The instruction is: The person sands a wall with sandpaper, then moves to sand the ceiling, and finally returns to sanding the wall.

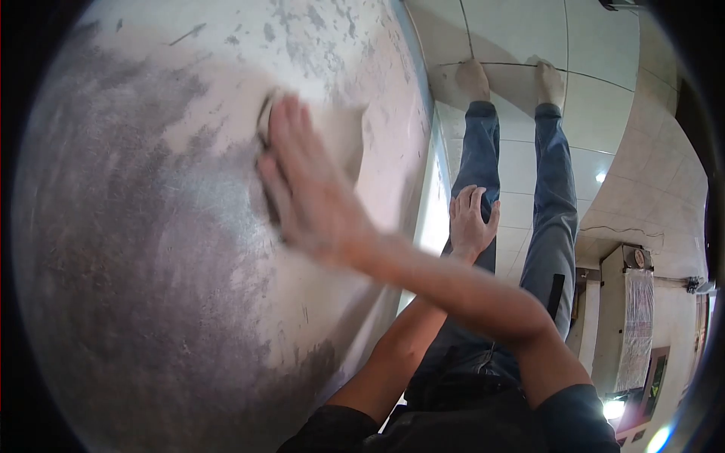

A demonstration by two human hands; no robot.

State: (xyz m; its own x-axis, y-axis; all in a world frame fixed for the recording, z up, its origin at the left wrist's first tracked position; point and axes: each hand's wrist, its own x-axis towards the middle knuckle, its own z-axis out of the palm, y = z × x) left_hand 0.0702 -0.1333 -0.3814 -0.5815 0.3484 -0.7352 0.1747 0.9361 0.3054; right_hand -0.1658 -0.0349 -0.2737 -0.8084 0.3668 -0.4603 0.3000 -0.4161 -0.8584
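My right hand (310, 181) reaches across to the left and lies flat against a large, curved panel (166, 249), its fingers together and blurred by motion. Under the fingers is a thin sheet that looks like sandpaper, with a dark edge (265, 119) showing past the fingertips; the palm hides most of it. The panel is scuffed, with grey, dull patches among whitish and pinkish ones. My left hand (472, 225) rests on my left leg near the knee, fingers spread, with nothing in it. The right forearm crosses above the left one.
My bare feet stand on a pale tiled floor (521, 34) beside the panel's edge (424, 83). To the right are a box-like unit partly wrapped in clear plastic (638, 325), a thin cable (615, 229) and bright lights (614, 408).
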